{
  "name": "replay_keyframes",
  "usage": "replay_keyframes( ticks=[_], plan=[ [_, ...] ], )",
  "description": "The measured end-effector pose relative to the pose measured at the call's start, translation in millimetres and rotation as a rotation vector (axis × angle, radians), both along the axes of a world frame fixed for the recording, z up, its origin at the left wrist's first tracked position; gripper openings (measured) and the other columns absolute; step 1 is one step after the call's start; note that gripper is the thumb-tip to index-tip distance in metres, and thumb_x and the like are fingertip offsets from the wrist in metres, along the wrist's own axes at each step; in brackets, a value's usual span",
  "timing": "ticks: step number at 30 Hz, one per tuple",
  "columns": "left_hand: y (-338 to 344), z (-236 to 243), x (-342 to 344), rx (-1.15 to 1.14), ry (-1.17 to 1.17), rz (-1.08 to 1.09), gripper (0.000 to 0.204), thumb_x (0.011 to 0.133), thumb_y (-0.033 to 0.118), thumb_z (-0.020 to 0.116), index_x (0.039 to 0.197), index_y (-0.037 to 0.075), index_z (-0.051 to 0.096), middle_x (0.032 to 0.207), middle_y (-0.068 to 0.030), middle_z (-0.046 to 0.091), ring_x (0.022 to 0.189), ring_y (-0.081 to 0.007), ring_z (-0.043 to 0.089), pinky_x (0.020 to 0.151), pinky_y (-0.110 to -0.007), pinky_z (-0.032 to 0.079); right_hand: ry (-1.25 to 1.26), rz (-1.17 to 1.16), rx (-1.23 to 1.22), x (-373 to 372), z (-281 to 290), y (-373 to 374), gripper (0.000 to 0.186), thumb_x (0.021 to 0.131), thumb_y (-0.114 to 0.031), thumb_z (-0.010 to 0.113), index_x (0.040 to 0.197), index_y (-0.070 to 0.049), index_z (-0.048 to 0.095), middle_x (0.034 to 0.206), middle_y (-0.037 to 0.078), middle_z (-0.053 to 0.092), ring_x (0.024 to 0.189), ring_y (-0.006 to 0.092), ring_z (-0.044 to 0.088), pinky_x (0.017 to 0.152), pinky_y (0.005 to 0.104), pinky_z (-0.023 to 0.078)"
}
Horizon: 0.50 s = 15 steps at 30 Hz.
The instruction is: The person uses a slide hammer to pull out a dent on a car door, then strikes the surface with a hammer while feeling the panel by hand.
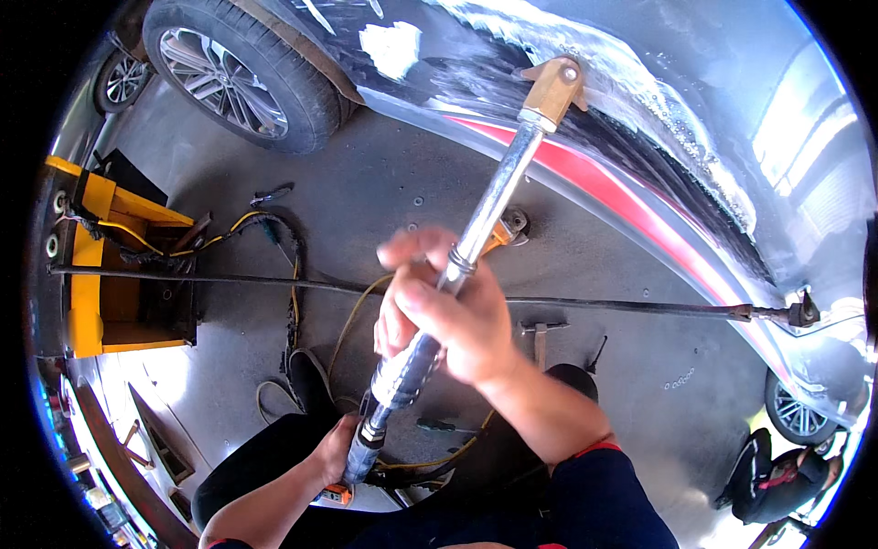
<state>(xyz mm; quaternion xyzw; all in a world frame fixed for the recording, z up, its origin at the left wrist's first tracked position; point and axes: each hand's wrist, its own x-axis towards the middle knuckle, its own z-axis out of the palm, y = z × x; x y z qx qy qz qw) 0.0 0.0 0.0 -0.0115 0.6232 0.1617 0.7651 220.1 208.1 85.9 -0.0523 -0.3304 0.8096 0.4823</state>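
Note:
A long chrome tool (498, 188) runs from a brass-coloured head (549, 96), resting against the car's scuffed, white-patched panel (663, 110), down toward my body. My right hand (453, 320) curls loosely round the middle of the shaft above a knurled sleeve, thumb across it, some fingertips raised and slightly blurred. Lower down, my left hand (334, 448) is closed on the dark handle (364, 457) at the tool's bottom end. An orange tool (501, 236) lies on the floor behind the shaft, partly hidden.
A yellow-and-black machine (91, 302) stands left, with cables. A long black bar (622, 305) crosses toward the car's sill (640, 233). Wheels (238, 78) show at upper left and lower right. A small metal tool (540, 343) lies between. Another person (768, 480) crouches at lower right.

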Motion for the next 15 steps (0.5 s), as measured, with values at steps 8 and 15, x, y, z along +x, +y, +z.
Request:
replay_keyframes(
  ticks=[8, 15],
  plan=[
    [-11.6, -41.0, -7.2, 0.092, 0.002, -0.131, 0.052, 0.103, 0.053, 0.04, 0.129, 0.012, 0.057, 0.111, -0.0051, 0.068, 0.097, -0.0173, 0.065, 0.083, -0.034, 0.053, -0.137, -0.008, -0.152, -12.9, -18.3, -62.4, 0.018, 0.098, -0.003, 0.055, 0.116, -0.003, 0.053, 0.088, 0.008, 0.064, 0.083, 0.0167, 0.065, 0.078, 0.0361, 0.053],
    [3.3, -4.9, -11.0, 0.268, 0.449, 0.697, 0.048, 0.092, 0.039, 0.042, 0.12, 0.006, 0.06, 0.111, -0.0158, 0.067, 0.1, -0.0321, 0.068, 0.095, -0.048, 0.053, -0.387, -0.055, -0.144, -14.2, 11.5, -33.4, 0.037, 0.096, -0.005, 0.059, 0.128, -0.001, 0.041, 0.11, 0.012, 0.062, 0.106, 0.0163, 0.06, 0.089, 0.0315, 0.048]
  ],
)
